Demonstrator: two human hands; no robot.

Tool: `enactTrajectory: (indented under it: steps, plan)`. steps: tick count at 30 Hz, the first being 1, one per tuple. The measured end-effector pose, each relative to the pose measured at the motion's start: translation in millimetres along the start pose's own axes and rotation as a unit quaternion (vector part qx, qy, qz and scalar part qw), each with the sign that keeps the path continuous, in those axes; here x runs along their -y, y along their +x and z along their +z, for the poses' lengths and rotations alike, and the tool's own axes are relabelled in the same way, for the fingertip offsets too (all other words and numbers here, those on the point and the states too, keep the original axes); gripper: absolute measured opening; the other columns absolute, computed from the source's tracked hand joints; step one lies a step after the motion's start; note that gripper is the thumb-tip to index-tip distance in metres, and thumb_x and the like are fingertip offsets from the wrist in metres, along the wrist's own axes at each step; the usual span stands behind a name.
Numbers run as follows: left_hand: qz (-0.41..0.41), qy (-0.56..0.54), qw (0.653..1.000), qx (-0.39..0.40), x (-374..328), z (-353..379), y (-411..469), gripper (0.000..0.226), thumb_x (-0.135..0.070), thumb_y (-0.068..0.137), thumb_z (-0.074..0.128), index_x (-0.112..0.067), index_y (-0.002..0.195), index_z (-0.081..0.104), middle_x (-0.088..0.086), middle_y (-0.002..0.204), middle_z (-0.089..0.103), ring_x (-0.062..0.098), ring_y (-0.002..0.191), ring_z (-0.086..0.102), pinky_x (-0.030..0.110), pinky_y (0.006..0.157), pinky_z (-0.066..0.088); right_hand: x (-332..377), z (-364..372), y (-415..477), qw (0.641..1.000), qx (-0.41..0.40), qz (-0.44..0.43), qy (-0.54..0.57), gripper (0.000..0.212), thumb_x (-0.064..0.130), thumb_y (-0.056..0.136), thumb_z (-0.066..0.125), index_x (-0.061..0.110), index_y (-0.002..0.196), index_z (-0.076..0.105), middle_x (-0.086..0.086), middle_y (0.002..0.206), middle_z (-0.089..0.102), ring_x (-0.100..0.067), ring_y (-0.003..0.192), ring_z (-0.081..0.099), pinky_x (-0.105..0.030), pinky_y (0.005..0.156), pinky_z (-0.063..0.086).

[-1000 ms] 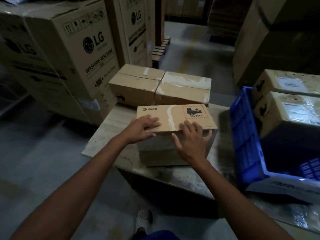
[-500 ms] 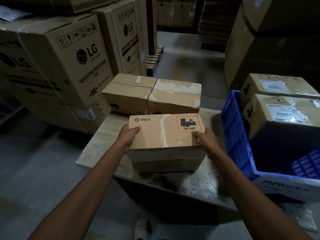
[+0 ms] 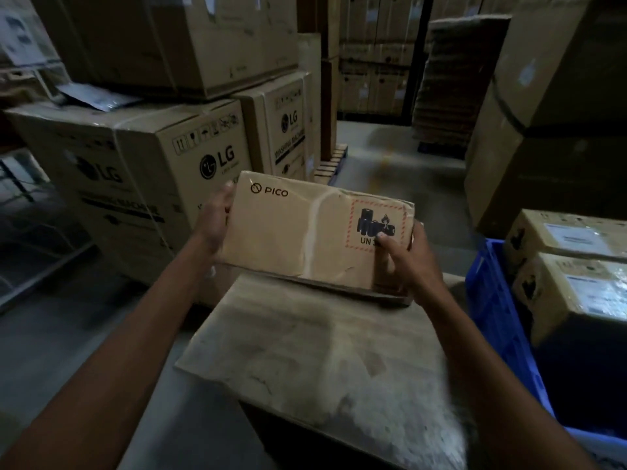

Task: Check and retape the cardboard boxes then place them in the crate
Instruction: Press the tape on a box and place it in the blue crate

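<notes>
A brown PICO cardboard box (image 3: 298,232) with a strip of clear tape across its top and a red-bordered battery label is lifted above the table (image 3: 305,351), tilted toward me. My left hand (image 3: 213,218) grips its left end. My right hand (image 3: 403,262) grips its right end, thumb over the label. The blue crate (image 3: 492,317) stands at the right and holds two taped cardboard boxes (image 3: 576,290). The two boxes at the table's back are hidden behind the lifted box.
Large LG washing machine cartons (image 3: 163,171) are stacked to the left and behind. More tall cartons (image 3: 549,113) rise at the right behind the crate. A floor aisle (image 3: 383,157) and a wooden pallet (image 3: 330,164) lie straight ahead.
Both hands moved from the box's top to its two ends and lifted it off the table, tilting it toward me. The view has swung upward.
</notes>
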State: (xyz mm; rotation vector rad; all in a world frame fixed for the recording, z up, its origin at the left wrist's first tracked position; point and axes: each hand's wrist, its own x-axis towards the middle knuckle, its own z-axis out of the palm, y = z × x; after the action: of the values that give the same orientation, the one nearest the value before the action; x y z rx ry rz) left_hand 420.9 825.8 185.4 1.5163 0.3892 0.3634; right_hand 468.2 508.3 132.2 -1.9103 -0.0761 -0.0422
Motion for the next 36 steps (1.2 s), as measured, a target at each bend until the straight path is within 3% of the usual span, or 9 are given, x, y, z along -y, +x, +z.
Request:
enactTrajectory:
  steps: [3, 7, 11, 14, 19, 23, 27, 33, 36]
  plan:
    - [-0.019, -0.002, 1.0, 0.005, -9, -9, 30, 0.051, -0.053, 0.105, 0.031, -0.018, 0.088, 0.065, -0.005, 0.057, 0.068, 0.007, 0.049, 0.064, 0.016, 0.047, 0.049, 11, 20, 15, 0.999, 0.019, -0.032, 0.031, 0.057, 0.034, 0.091, 0.07, 0.037, 0.138, 0.039, 0.011, 0.117, 0.064, -0.018, 0.108, 0.065, -0.05, 0.085, 0.059]
    - [-0.039, -0.009, 0.999, -0.01, -8, -27, 88, 0.066, -0.079, 0.077, 0.06, -0.025, 0.113, 0.069, 0.01, 0.098, 0.077, 0.029, 0.094, 0.072, 0.048, 0.084, 0.057, 23, 54, 46, 0.997, 0.025, -0.068, 0.03, 0.069, 0.019, 0.094, 0.067, 0.033, 0.149, 0.028, 0.015, 0.11, 0.052, -0.004, 0.091, 0.057, -0.028, 0.069, 0.051]
    - [-0.041, -0.043, 0.997, -0.04, 5, -41, 167, 0.052, -0.044, 0.072, 0.075, -0.018, 0.117, 0.071, 0.012, 0.103, 0.074, 0.032, 0.103, 0.069, 0.054, 0.091, 0.056, 37, 90, 97, 0.996, 0.017, -0.038, 0.073, 0.048, 0.033, 0.097, 0.06, 0.031, 0.139, 0.035, 0.004, 0.114, 0.056, -0.017, 0.103, 0.061, -0.038, 0.082, 0.052]
    - [-0.039, -0.046, 0.998, -0.023, 17, -47, 217, 0.041, -0.023, 0.089, 0.063, -0.014, 0.129, 0.064, 0.011, 0.106, 0.068, 0.026, 0.096, 0.065, 0.048, 0.088, 0.058, 43, 123, 139, 0.994, 0.004, 0.015, 0.104, 0.046, 0.057, 0.095, 0.052, 0.022, 0.124, 0.042, -0.006, 0.116, 0.058, -0.027, 0.109, 0.06, -0.049, 0.089, 0.053]
    - [-0.023, -0.04, 0.999, 0.004, 42, -54, 293, 0.038, -0.02, 0.096, 0.062, -0.021, 0.134, 0.057, 0.004, 0.11, 0.064, 0.017, 0.095, 0.062, 0.031, 0.067, 0.057, 33, 182, 193, 0.988, -0.027, 0.098, 0.115, 0.041, 0.046, 0.101, 0.051, 0.016, 0.125, 0.037, -0.007, 0.112, 0.058, -0.022, 0.102, 0.058, -0.044, 0.082, 0.052]
    - [-0.044, -0.03, 0.998, 0.032, 72, -63, 336, 0.044, -0.02, 0.096, 0.063, -0.019, 0.14, 0.056, 0.007, 0.124, 0.064, 0.019, 0.107, 0.062, 0.029, 0.075, 0.056, 14, 218, 218, 0.98, -0.051, 0.154, 0.116, 0.04, 0.044, 0.098, 0.054, 0.016, 0.123, 0.038, -0.01, 0.111, 0.06, -0.023, 0.098, 0.06, -0.047, 0.08, 0.052]
    - [-0.058, -0.043, 0.995, 0.066, 95, -65, 356, 0.045, -0.018, 0.099, 0.059, -0.019, 0.143, 0.052, 0.004, 0.124, 0.062, 0.019, 0.111, 0.061, 0.024, 0.07, 0.057, -5, 239, 232, 0.975, -0.083, 0.178, 0.1, 0.046, 0.051, 0.086, 0.056, 0.02, 0.117, 0.041, -0.01, 0.111, 0.061, -0.028, 0.102, 0.062, -0.057, 0.092, 0.054]
    - [-0.042, -0.024, 0.997, 0.052, 124, -63, 368, 0.034, -0.011, 0.097, 0.06, -0.024, 0.128, 0.055, -0.002, 0.118, 0.061, 0.011, 0.1, 0.06, 0.026, 0.076, 0.051, -15, 254, 239, 0.975, -0.125, 0.173, 0.065, 0.037, 0.037, 0.097, 0.054, 0.014, 0.124, 0.042, -0.012, 0.113, 0.061, -0.019, 0.09, 0.057, -0.039, 0.075, 0.047]
    - [-0.039, -0.022, 0.997, 0.059, 135, -66, 370, 0.035, -0.012, 0.096, 0.06, -0.027, 0.126, 0.053, -0.006, 0.118, 0.059, 0.013, 0.105, 0.058, 0.029, 0.079, 0.051, -25, 258, 237, 0.976, -0.133, 0.169, 0.046, 0.036, 0.035, 0.099, 0.052, 0.014, 0.126, 0.041, -0.011, 0.114, 0.06, -0.018, 0.09, 0.057, -0.039, 0.075, 0.046]
